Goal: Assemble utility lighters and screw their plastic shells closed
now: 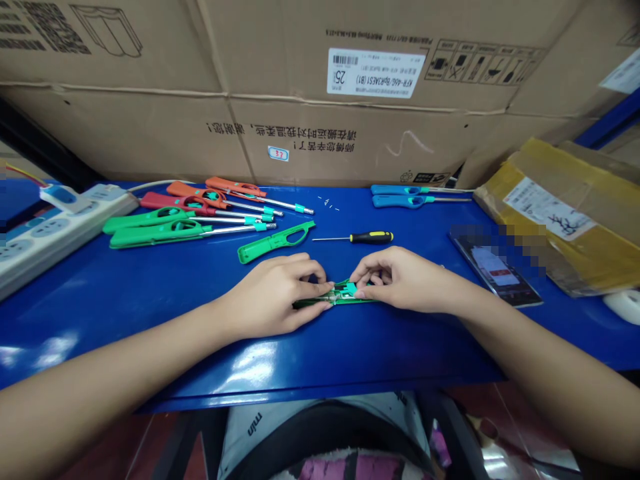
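An opened green lighter body lies on the blue table in front of me, its inner parts showing between my hands. My left hand pinches its left end between thumb and fingers. With thumb and forefinger, my right hand grips a small turquoise piece seated in the body; its other fingers are curled. Just beyond my left hand is a loose green half shell with a trigger loop. Behind my hands lies a black and yellow screwdriver. My fingers hide both ends of the lighter body.
Several long-necked lighters in green, red and orange lie at the left, near a white power strip. Blue lighters and tiny white bits lie at the back. A phone and taped carton are at the right.
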Tool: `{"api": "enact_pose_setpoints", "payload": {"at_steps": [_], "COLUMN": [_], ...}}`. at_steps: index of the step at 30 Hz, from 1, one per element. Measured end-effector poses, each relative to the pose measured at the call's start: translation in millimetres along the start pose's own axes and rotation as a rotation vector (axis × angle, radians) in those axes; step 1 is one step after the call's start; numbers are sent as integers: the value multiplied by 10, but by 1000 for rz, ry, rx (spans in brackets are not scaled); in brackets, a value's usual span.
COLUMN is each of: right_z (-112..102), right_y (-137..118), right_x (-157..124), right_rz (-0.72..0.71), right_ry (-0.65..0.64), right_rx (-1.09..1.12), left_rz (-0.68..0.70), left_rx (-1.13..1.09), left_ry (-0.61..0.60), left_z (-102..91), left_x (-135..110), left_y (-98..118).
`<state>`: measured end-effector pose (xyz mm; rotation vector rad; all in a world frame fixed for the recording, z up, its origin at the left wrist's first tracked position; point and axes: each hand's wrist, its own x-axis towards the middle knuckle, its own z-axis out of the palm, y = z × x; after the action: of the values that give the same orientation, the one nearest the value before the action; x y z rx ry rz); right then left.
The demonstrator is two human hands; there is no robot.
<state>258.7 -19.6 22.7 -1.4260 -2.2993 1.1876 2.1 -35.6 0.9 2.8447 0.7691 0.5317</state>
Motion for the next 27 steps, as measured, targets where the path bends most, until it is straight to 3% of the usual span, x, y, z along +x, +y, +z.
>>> {"api": "enact_pose_setpoints", "payload": {"at_steps": [8,20,27], "right_z": [-6,54,50], "right_y": [-10,-3,7], "right_x": [8,18,31], "right_rz": [16,19,-116], "right_ry": [-51,4,74], "right_rx": [161,153,21], "left_rz": [-14,-24,-133], "left_rx": [3,-47,-157], "left_ry": [5,18,-5], "left_z": [-9,11,6], "left_x": [12,3,1], "left_y": [23,14,15]}}
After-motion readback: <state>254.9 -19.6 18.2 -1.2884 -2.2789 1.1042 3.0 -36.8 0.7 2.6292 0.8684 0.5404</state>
